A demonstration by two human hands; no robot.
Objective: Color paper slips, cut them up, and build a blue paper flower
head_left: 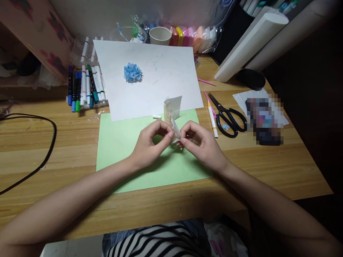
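Between both hands, over the green sheet (120, 153), is a small crumpled whitish paper piece (173, 109) with a flat upright flap and a yellowish edge. My left hand (152, 142) pinches its lower left side between thumb and fingers. On the lower right, the fingertips of my right hand (200, 142) pinch the same piece. A small white cap (157, 117) lies on the green sheet just beyond my left hand. Farther back, a blue shredded clump (132, 73) rests on the white paper (166, 82), with tiny blue specks beside it.
Black-handled scissors (227, 116), a white marker (213, 121) and pink sticks lie at the right, near a blurred dark object (265, 121). Several markers (88, 85) are at the back left. A paper cup (160, 35) stands behind; a black cable (52, 142) curves at the left.
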